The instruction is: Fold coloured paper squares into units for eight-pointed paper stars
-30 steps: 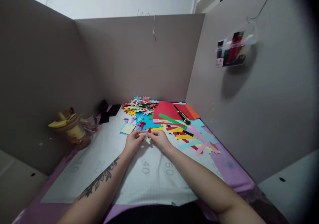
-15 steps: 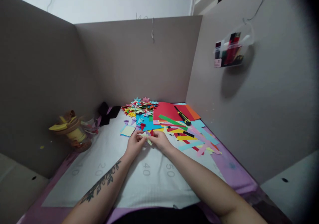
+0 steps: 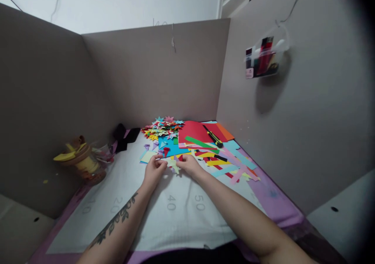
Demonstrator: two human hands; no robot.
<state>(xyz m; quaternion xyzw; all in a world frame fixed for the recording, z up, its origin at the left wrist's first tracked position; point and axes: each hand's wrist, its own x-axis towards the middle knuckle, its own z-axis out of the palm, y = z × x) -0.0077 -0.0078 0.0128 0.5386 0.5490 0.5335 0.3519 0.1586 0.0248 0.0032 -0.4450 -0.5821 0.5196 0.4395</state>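
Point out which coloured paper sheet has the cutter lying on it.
The large red paper sheet: the yellow-and-black utility knife lies on it, while the blue paper sheet and the orange paper sheet beside it carry none.

Forearms bare; dark leafy tattoo (image 3: 117,219) on left forearm (image 3: 131,223)

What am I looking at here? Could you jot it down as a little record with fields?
left hand: fingers pinch one end of a small pale paper piece
right hand: fingers pinch its other end
beneath: white mat with printed numbers
behind the hands: pile of paper stars; red sheet with a utility knife lying on it
right side: loose coloured strips
left side: yellow-topped jar
surround: cardboard walls
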